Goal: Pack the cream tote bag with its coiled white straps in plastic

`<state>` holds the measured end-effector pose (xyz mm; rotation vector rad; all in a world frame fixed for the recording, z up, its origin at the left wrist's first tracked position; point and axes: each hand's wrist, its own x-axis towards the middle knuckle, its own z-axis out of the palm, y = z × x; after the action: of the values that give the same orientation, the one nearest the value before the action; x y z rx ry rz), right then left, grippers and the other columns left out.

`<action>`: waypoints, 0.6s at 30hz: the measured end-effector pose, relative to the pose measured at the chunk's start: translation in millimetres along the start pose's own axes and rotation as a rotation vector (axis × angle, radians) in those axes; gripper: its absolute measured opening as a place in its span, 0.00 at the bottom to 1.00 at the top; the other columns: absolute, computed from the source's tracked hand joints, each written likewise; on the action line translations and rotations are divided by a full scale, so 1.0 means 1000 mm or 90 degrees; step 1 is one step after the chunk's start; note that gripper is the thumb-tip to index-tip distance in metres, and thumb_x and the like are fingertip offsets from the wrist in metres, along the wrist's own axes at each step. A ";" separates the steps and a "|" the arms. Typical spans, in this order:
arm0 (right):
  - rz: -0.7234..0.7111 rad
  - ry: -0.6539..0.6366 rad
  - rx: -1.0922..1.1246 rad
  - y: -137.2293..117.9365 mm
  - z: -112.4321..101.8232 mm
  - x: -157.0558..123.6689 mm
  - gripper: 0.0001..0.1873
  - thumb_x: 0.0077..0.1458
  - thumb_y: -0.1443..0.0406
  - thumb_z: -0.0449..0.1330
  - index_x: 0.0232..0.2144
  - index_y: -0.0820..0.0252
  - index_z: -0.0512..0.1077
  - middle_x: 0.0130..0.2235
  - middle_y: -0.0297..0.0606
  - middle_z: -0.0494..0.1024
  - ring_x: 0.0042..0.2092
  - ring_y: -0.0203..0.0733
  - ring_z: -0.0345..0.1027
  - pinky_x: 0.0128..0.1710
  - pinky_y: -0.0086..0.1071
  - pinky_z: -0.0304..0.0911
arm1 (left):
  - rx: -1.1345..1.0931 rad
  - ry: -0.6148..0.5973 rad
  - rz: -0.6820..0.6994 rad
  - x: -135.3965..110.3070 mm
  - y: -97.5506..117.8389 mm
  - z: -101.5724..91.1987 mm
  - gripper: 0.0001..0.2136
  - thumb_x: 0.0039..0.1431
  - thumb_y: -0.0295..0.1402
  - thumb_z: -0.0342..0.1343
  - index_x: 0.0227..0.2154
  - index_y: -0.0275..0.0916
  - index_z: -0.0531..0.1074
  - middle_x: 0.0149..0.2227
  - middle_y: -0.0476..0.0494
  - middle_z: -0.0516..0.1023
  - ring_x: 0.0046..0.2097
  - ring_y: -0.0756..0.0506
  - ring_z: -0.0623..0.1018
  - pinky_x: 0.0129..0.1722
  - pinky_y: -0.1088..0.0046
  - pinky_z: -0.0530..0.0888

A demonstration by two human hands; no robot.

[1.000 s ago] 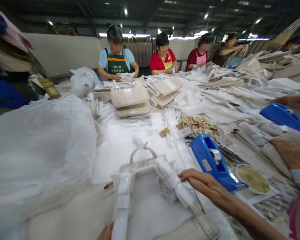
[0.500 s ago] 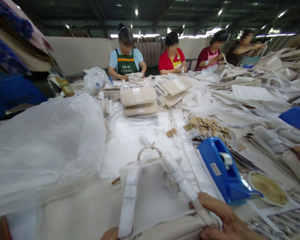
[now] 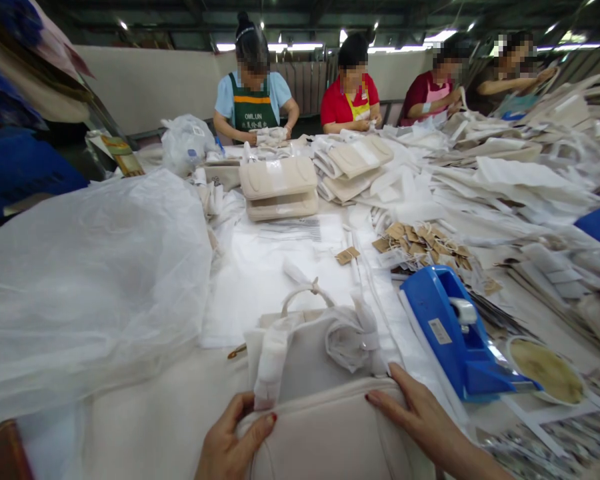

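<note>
A pale beige handbag (image 3: 325, 433) lies at the near edge of the table, its front panel towards me. My left hand (image 3: 235, 437) grips its left upper corner, thumb on the front and fingers behind. At the right upper corner, my right hand (image 3: 417, 413) holds the bag with the thumb on its front panel and the index finger along the edge. Behind the top edge, a strap wrapped in white film (image 3: 273, 360) stands at the left. A crumpled roll of clear wrap (image 3: 350, 340) sits at the right. A thin looped handle (image 3: 300, 293) rises at the back.
Right of the bag stands a blue tape dispenser (image 3: 445, 333) beside a round dish (image 3: 547, 370). Brown paper tags (image 3: 425, 243) lie beyond it. A large plastic bag (image 3: 100, 267) covers the left. Folded beige bags (image 3: 280, 180) are stacked ahead, with several people working across the table.
The bag's front panel has come up into view, covering the lower strap parts. Both hands now show on its upper corners. The right hand has left the wrapped strap.
</note>
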<state>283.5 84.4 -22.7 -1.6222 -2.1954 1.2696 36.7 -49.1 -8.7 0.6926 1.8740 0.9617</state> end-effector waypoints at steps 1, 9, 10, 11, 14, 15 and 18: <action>0.022 -0.006 -0.005 0.001 0.003 0.003 0.25 0.48 0.46 0.50 0.37 0.60 0.67 0.41 0.44 0.75 0.45 0.52 0.67 0.44 0.40 0.61 | 0.021 -0.002 0.008 0.006 -0.002 0.000 0.15 0.46 0.46 0.54 0.33 0.42 0.69 0.35 0.51 0.77 0.41 0.43 0.73 0.42 0.72 0.66; 0.031 0.045 -0.055 0.005 0.010 0.005 0.22 0.51 0.48 0.50 0.40 0.58 0.63 0.37 0.41 0.76 0.39 0.50 0.70 0.39 0.41 0.63 | 0.035 -0.037 0.024 0.020 -0.016 -0.003 0.16 0.48 0.47 0.54 0.35 0.42 0.67 0.38 0.50 0.75 0.44 0.42 0.72 0.45 0.69 0.64; -0.006 0.103 -0.089 0.005 0.010 0.002 0.23 0.52 0.48 0.51 0.41 0.59 0.63 0.37 0.42 0.75 0.38 0.50 0.71 0.37 0.41 0.64 | 0.036 -0.037 0.029 0.021 -0.017 -0.003 0.16 0.48 0.47 0.54 0.35 0.42 0.67 0.37 0.50 0.75 0.44 0.42 0.72 0.44 0.69 0.64; -0.070 0.190 -0.135 0.004 0.010 -0.001 0.23 0.52 0.48 0.52 0.41 0.60 0.63 0.37 0.44 0.75 0.38 0.51 0.70 0.36 0.41 0.64 | 0.038 -0.035 0.034 0.021 -0.017 -0.002 0.15 0.48 0.46 0.54 0.35 0.42 0.67 0.37 0.50 0.75 0.44 0.42 0.72 0.44 0.69 0.64; -0.384 0.428 -0.268 -0.008 0.017 -0.009 0.18 0.56 0.58 0.53 0.44 0.64 0.64 0.40 0.48 0.72 0.42 0.50 0.67 0.39 0.40 0.61 | 0.042 -0.036 0.052 0.023 -0.016 -0.001 0.15 0.48 0.46 0.54 0.34 0.41 0.68 0.36 0.50 0.75 0.43 0.42 0.72 0.43 0.69 0.64; -0.485 0.419 -0.289 -0.015 0.022 -0.012 0.14 0.57 0.63 0.51 0.45 0.64 0.64 0.40 0.47 0.72 0.42 0.47 0.66 0.41 0.39 0.60 | 0.042 -0.036 0.058 0.024 -0.016 -0.001 0.15 0.48 0.46 0.54 0.34 0.41 0.68 0.36 0.49 0.75 0.42 0.42 0.72 0.43 0.69 0.64; -0.621 0.255 -0.303 -0.034 0.046 -0.014 0.14 0.57 0.69 0.48 0.45 0.59 0.66 0.40 0.39 0.73 0.42 0.42 0.65 0.46 0.38 0.56 | 0.052 -0.031 0.075 0.019 -0.013 -0.002 0.15 0.49 0.46 0.53 0.33 0.41 0.68 0.36 0.49 0.75 0.42 0.43 0.72 0.43 0.70 0.66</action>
<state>238.8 45.5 -24.1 -0.5658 -2.5370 0.1539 25.2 -42.2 -28.0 0.8766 1.8535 0.9385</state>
